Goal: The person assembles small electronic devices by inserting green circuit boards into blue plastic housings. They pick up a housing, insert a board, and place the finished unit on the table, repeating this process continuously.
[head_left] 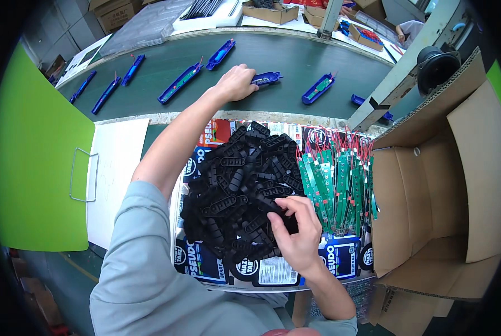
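Observation:
My left hand (236, 84) reaches over the green conveyor belt (250, 56), its fingers closed on the near end of a blue plastic shell (268, 78). Part of that shell is hidden behind the fingers. Over a heap of black ribbed plastic pieces (233, 190), my right hand (299, 229) has thumb and forefinger curled round one black piece (270, 205) at the heap's right side. Just right of the heap lies a bundle of narrow green circuit boards (340, 190) with red wires.
More blue shells (180, 83) with boards or wires lie spaced along the belt. An open cardboard box (424, 201) stands at the right, beside a metal post (401, 67). At the left are a green panel (43, 162) and a white sheet (116, 168). Parts trays (270, 12) stand beyond the belt.

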`<state>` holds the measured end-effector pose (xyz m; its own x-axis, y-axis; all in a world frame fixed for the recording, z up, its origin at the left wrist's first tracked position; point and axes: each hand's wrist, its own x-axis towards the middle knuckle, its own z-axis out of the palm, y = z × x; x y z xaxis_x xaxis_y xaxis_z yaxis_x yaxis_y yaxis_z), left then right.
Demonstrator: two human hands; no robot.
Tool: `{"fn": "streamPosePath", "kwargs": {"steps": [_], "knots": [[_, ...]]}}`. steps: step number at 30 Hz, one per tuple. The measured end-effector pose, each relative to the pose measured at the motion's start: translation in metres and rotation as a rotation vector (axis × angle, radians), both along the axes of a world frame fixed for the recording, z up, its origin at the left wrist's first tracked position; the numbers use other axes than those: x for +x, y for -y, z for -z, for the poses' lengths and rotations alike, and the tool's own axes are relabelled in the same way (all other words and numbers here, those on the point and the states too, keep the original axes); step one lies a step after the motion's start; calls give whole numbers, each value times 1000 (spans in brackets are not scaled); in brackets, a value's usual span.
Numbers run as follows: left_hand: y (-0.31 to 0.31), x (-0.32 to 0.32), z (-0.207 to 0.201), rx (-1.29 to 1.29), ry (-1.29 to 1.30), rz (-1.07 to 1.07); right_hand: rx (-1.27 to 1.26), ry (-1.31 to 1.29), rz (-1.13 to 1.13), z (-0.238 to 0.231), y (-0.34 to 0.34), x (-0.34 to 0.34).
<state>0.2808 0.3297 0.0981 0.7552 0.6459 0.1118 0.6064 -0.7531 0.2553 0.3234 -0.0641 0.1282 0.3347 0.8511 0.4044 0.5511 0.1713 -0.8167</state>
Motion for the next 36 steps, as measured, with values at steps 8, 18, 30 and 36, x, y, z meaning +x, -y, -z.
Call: {"fn": "streamPosePath", "kwargs": {"steps": [8,18,30,36], "knots": [[72,-42,-41,-458,594,3,15,-138,65,0,-3,12],[190,-66,-65,-701,763,260,157,-208,182,-43,3,37],[219,-69,-76,-682,747,316,174,587,396,-90,-61,39],[222,-67,-70,-547,771,196,123,764,479,-89,-62,26]]}}
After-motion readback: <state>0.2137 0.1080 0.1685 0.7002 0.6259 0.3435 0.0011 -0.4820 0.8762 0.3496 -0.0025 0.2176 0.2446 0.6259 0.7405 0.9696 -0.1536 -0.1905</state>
